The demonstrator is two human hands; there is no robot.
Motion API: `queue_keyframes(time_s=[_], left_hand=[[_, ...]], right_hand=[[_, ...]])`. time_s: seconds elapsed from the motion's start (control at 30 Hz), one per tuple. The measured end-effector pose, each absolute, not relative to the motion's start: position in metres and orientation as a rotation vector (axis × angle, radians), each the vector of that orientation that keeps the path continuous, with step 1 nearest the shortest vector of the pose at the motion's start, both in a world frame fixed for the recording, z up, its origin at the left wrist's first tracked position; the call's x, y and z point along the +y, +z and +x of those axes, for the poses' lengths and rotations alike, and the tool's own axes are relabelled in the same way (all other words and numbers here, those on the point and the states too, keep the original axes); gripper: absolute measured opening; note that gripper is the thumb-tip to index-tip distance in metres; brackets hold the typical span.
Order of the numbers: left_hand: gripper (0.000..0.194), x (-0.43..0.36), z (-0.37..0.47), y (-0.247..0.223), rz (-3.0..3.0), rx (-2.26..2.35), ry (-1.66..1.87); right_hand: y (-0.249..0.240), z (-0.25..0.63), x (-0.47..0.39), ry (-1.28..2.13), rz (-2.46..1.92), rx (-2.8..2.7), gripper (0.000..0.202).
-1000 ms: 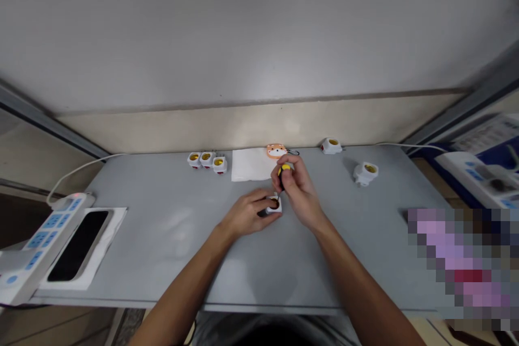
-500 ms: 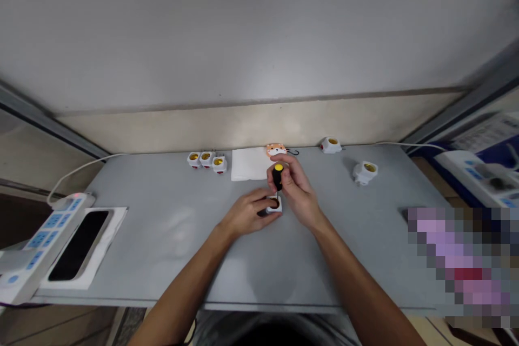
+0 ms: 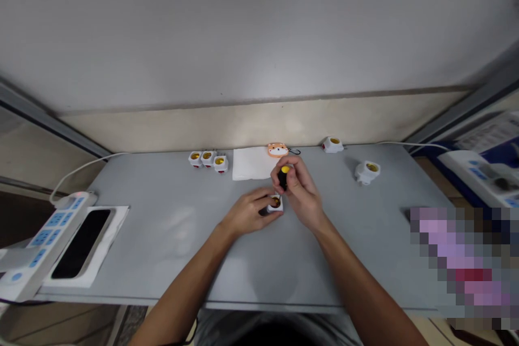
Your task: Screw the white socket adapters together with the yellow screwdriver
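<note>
My left hand [image 3: 252,211] is closed around a white lamp socket [image 3: 277,206] on the grey table, its round brass-coloured mouth facing up and partly covered by my fingers. Just above and to the right, my right hand [image 3: 300,189] grips a screwdriver [image 3: 284,177] with a black handle and a yellow end. Its shaft points down toward the socket, and whether the tip touches anything inside cannot be made out. A white sheet [image 3: 249,164] lies behind my hands, with an orange animal-face case [image 3: 278,150] at its right corner.
Several similar lamp sockets [image 3: 208,158] stand at the back left. Another socket [image 3: 333,144] is by the back wall, and one more [image 3: 367,172] sits further right. A phone [image 3: 83,243] and a power strip [image 3: 48,240] occupy the left end; a second strip [image 3: 474,170] is at the right.
The screwdriver, in my right hand, has shifted slightly right and tilted, baring more of the socket's mouth. My left hand stays on the socket.
</note>
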State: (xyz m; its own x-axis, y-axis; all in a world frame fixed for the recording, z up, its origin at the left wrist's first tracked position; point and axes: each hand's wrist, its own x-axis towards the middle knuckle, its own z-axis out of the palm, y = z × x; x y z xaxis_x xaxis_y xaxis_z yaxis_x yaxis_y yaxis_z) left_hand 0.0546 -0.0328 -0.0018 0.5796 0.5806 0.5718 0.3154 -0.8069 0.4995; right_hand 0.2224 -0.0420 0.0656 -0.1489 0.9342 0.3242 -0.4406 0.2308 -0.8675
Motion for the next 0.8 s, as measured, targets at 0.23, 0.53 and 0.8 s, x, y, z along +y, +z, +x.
queue_keyframes(time_s=[0.23,0.53,0.8], left_hand=[[0.014,-0.0327,0.0551,-0.0025,2.444,0.744,1.055],[0.011,-0.0336,0.0555,0.0022,2.458,0.758,1.005],[0.015,-0.0333,0.0548,0.0006,2.471,0.814,0.970]], right_hand=[[0.0613,0.2174,-0.0465,1.342,-0.562,-1.223,0.022],[0.0649,0.2203,-0.0450,1.307,-0.588,-1.185,0.022],[0.0674,0.2208,-0.0437,1.352,-0.616,-1.120,0.031]])
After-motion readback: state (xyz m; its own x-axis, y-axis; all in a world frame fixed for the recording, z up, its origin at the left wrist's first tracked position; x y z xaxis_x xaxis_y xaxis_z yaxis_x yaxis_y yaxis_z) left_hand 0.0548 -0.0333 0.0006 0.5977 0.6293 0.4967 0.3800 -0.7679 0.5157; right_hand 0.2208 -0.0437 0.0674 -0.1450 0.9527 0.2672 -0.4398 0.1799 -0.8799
